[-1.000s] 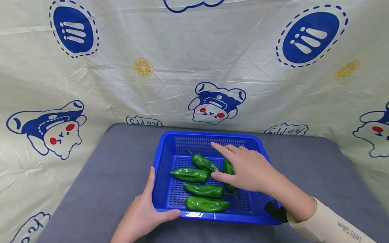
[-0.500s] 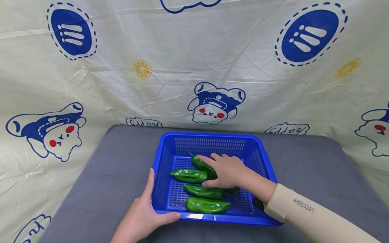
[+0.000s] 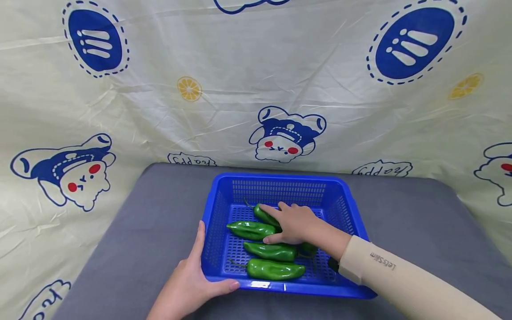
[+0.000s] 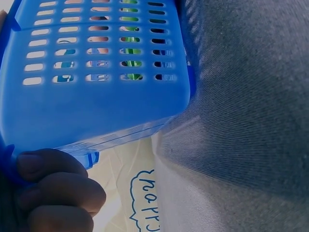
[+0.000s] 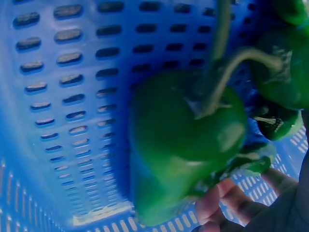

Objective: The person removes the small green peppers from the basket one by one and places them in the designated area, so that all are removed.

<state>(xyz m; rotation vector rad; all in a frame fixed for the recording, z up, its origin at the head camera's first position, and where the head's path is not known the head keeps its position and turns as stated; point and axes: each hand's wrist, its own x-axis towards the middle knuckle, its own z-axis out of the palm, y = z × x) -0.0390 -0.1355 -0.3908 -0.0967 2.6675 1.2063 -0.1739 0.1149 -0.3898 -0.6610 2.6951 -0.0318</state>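
Several glossy green peppers lie in a blue plastic basket [image 3: 280, 178] in the head view. My left hand [image 3: 188, 280] holds its near left corner, thumb on the front rim; the left wrist view shows fingers [image 4: 63, 193] curled at the rim. My right hand [image 3: 294, 224] reaches inside, its thumb and fingers around the back pepper [image 3: 264, 214]. Nearer lie a left pepper [image 3: 250, 230], a middle pepper [image 3: 272, 251] and a front pepper [image 3: 276, 269]. Another pepper [image 3: 309, 249] is mostly hidden under the right hand; a large pepper [image 5: 188, 140] fills the right wrist view.
The basket stands on a grey cloth-covered table [image 3: 168, 213], close to its back edge. Behind hangs a pale curtain [image 3: 240, 58] printed with cartoon figures. A beige sleeve [image 3: 400, 271] crosses the basket's right rim.
My right hand has come down and left from above the basket's right side onto the back pepper, staying there over the last half second. The left hand keeps its hold.
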